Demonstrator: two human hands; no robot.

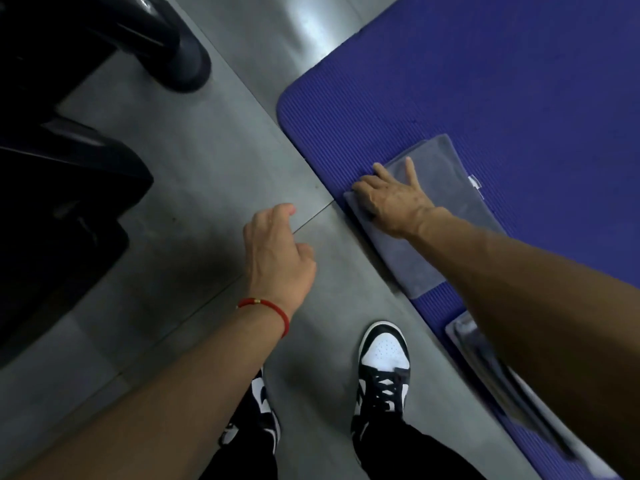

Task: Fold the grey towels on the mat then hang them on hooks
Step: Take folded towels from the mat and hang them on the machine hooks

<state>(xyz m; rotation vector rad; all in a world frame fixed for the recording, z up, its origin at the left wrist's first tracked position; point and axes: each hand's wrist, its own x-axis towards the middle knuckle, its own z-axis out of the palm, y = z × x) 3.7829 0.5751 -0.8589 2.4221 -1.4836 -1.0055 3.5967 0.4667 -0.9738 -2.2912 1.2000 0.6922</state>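
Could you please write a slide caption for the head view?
Right hand on a folded grey towel on the blue mat; left hand hovers over the floor.
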